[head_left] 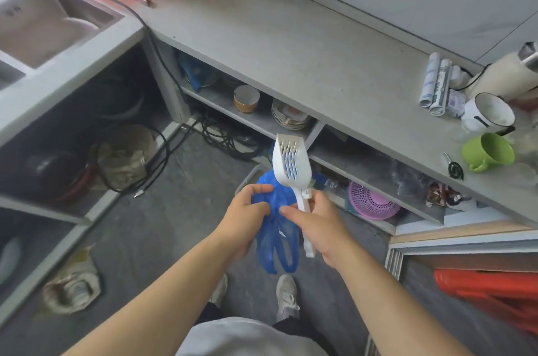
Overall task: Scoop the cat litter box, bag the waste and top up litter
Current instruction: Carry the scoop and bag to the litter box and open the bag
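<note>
A crumpled blue plastic bag [276,242] hangs in front of me over the grey floor, its handles dangling down. My left hand [247,216] grips the bag's upper part with curled fingers. My right hand [317,218] holds the handle of a white slotted litter scoop [291,163], whose head points up and away, and its thumb also touches the bag. Just behind the bag, the grey rim of a container [247,178] on the floor shows; I cannot tell what it holds.
A grey L-shaped counter [291,44] runs ahead and right, with a sink [43,26] at left. Cups, a green mug [489,156] and rolls sit at its right end. Shelves below hold bowls, cables and a purple colander [369,204]. Red items [489,291] lie at right.
</note>
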